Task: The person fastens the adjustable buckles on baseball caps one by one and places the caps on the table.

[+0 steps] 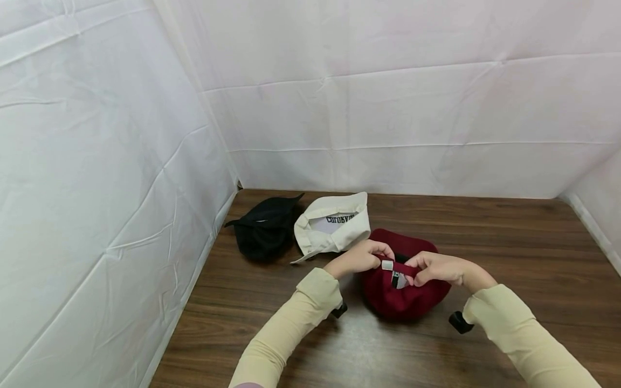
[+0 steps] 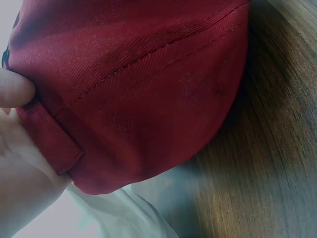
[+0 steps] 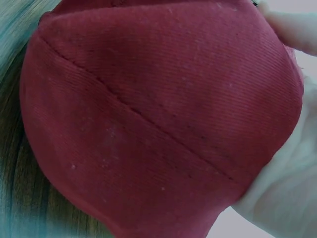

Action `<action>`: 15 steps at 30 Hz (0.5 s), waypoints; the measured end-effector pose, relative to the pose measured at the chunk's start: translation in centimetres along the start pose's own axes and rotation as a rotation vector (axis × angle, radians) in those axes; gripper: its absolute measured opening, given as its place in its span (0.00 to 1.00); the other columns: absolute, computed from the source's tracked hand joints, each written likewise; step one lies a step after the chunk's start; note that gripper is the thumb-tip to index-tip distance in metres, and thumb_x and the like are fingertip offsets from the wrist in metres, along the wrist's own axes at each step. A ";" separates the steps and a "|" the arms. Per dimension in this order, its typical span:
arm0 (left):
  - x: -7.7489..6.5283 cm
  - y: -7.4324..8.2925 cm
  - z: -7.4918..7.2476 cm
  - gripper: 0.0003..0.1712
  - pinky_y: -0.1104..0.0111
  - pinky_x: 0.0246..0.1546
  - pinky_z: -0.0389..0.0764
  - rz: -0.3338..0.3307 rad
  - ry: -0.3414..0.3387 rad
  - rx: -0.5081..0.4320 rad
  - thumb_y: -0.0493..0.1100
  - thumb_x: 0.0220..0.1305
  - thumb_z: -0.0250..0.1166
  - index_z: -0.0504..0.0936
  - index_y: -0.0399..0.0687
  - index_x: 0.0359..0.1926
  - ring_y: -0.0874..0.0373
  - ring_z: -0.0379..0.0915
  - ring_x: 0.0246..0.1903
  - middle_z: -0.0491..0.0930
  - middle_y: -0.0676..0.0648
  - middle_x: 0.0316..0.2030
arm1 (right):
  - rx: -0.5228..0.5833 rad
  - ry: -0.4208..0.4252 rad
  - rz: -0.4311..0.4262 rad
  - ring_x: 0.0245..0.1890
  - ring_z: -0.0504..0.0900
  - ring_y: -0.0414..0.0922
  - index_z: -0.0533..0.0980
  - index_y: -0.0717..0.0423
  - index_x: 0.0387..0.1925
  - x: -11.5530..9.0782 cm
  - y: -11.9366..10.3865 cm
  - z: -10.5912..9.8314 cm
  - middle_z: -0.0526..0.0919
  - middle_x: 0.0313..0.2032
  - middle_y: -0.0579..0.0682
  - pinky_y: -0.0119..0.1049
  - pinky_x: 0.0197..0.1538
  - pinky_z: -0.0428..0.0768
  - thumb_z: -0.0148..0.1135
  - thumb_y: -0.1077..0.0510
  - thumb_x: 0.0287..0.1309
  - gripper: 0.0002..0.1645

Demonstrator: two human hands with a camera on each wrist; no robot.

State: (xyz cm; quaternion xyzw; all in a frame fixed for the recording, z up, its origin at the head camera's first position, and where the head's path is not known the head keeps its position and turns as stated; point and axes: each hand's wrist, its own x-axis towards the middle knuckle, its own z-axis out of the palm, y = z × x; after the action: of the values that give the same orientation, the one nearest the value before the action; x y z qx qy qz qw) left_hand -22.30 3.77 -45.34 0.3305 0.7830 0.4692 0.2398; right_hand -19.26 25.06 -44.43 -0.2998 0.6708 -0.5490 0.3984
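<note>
A dark red cap lies on the wooden table between both hands, its inside opening facing up. My left hand pinches the back strap at its left side, next to a small white tag. On the other side, my right hand pinches the strap between thumb and fingers. In the left wrist view, the left thumb lies over the strap, whose free end shows. Stitched crown panels fill the right wrist view, with the right thumb at the cap's edge.
Left of the red cap lies a cream cap with dark lettering inside. A black cap sits beside it at the table's far left. White cloth walls enclose the back and sides of the brown wooden table.
</note>
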 end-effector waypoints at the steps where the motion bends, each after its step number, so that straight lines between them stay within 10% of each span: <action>1: -0.2 0.3 -0.1 0.21 0.79 0.21 0.61 -0.003 -0.008 -0.027 0.22 0.39 0.46 0.76 0.32 0.37 0.66 0.59 0.20 0.74 0.49 0.25 | -0.002 0.002 0.004 0.26 0.69 0.33 0.67 0.74 0.25 0.1 -0.1 0.0 0.73 0.21 0.37 0.29 0.31 0.69 0.50 0.70 0.47 0.06; 7: -1.0 1.9 -0.6 0.21 0.79 0.22 0.62 0.004 -0.029 -0.148 0.21 0.39 0.44 0.74 0.27 0.39 0.66 0.60 0.23 0.71 0.48 0.26 | 0.004 0.036 0.040 0.37 0.79 0.39 0.71 0.56 0.22 0.1 -0.7 0.2 0.83 0.30 0.46 0.32 0.40 0.75 0.54 0.67 0.49 0.06; 15: -1.7 3.3 -1.0 0.21 0.79 0.22 0.62 -0.007 0.012 -0.166 0.20 0.41 0.45 0.73 0.25 0.40 0.65 0.60 0.22 0.68 0.51 0.23 | 0.135 -0.037 -0.073 0.37 0.79 0.37 0.67 0.58 0.26 0.0 -0.9 0.1 0.84 0.33 0.48 0.27 0.38 0.76 0.51 0.74 0.48 0.09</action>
State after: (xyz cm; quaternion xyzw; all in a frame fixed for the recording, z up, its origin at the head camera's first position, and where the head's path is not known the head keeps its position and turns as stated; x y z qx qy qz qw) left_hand -20.87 3.01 -41.84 0.3040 0.7439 0.5338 0.2632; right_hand -19.23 24.79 -43.55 -0.3068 0.6133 -0.6017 0.4096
